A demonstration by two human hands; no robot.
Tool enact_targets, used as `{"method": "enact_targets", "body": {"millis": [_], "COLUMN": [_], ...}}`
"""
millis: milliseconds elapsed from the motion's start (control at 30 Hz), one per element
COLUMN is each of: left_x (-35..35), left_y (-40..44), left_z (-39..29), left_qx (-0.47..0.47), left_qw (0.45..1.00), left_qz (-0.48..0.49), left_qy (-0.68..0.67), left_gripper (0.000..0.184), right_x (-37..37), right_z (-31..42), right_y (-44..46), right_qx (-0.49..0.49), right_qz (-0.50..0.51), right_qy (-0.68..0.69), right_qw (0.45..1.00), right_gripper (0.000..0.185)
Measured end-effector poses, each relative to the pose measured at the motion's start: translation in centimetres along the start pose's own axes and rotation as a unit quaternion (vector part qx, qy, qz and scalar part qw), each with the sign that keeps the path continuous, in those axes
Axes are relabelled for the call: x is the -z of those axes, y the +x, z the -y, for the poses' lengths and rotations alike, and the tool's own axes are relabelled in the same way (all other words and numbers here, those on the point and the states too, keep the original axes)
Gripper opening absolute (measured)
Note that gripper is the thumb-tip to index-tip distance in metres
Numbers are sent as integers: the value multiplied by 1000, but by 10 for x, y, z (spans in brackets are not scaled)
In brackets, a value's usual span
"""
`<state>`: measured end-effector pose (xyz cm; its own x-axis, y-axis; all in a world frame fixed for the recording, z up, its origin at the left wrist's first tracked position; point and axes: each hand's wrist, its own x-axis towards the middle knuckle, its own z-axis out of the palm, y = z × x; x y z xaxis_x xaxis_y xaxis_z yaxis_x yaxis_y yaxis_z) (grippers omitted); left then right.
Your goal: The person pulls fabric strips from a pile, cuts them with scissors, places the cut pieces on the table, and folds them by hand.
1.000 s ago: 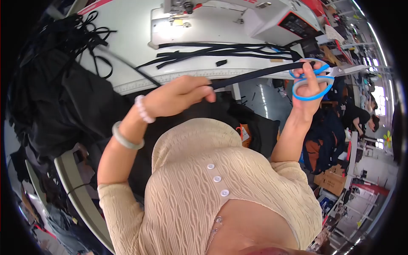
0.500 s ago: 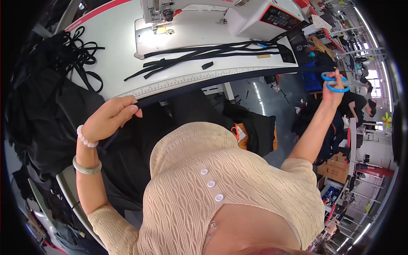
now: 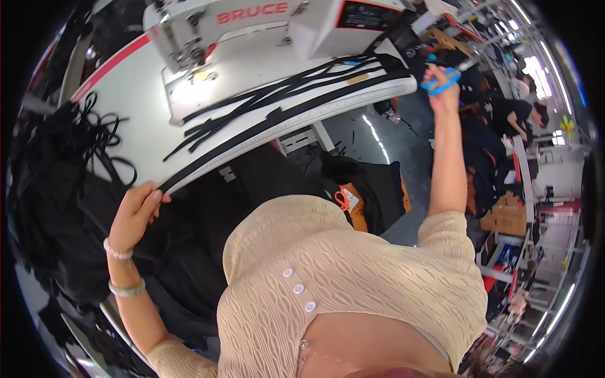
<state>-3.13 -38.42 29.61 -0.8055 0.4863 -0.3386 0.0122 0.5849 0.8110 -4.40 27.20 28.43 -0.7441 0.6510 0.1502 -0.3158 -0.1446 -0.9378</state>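
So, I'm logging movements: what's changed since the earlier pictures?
The left hand has moved left, and the black strip has shifted from the near side of the ruler to its far side. Whether the right hand still grips it is unclear. The scissors stay in that hand; the loose strips still lie by the sewing machine.
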Motion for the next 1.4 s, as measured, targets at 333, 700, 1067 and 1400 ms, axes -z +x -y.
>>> {"method": "enact_targets", "body": {"millis": [333, 700, 1067, 1400], "left_x": [8, -4, -13, -18], "left_y": [7, 51, 61, 57], "left_z": [33, 46, 61, 53], "left_qx": [22, 31, 48, 22], "left_qw": [999, 991, 981, 961], "left_qz": [-29, -96, -146, -175], "left_qy": [-33, -88, -121, -213], "left_gripper": [28, 17, 22, 22], "right_x": [-5, 2, -145, -217], "right_z": [-42, -99, -68, -100], "right_y": [31, 89, -137, -296], "right_qx": [8, 62, 91, -318], "right_qz": [39, 33, 176, 590], "right_qy": [-13, -134, -351, -95], "right_qw": [999, 988, 915, 736], "right_gripper": [33, 30, 23, 81]}}
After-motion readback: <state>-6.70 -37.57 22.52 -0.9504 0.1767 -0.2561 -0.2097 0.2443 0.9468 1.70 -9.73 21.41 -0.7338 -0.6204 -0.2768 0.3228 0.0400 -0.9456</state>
